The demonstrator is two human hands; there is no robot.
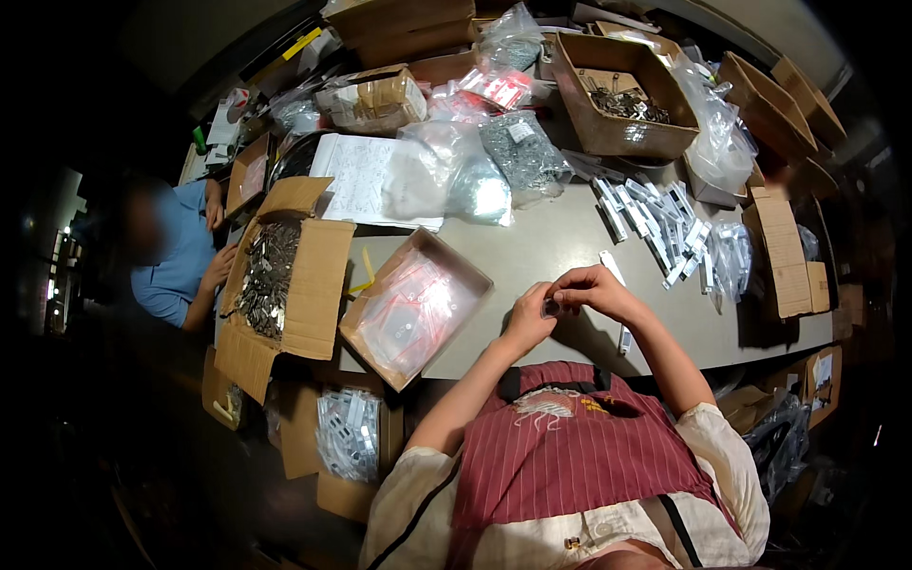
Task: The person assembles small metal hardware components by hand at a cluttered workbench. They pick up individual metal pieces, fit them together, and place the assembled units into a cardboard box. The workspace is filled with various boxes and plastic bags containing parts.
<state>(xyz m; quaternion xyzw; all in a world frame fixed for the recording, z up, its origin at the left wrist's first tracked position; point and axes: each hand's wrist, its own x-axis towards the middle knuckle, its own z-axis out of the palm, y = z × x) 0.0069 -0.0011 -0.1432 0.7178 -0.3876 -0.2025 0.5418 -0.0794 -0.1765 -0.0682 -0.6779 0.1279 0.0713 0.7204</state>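
Near the front edge of the grey table, my two hands meet at a small dark piece, mostly covered by fingers. My left hand [528,319] is curled closed around it, while my right hand [593,288] pinches at it with bent fingers. What kind of piece it is, I cannot make out. A long, narrow white bar [624,339] lies on the table, partly hidden beneath my right hand and wrist. Farther right is a loose pile of similar white and grey bars [654,224]. To the left of my hands sits an open carton [461,263] of clear, red-edged plastic bags.
At left, an open carton [321,285] holds many small metal parts; beside it is a co-worker in a blue shirt [180,256]. Behind lie papers [347,176] and plastic bags [527,152]. A brown bin [594,138] of metal pieces stands far right; a box of wrapped bars [350,432] sits below the table edge.
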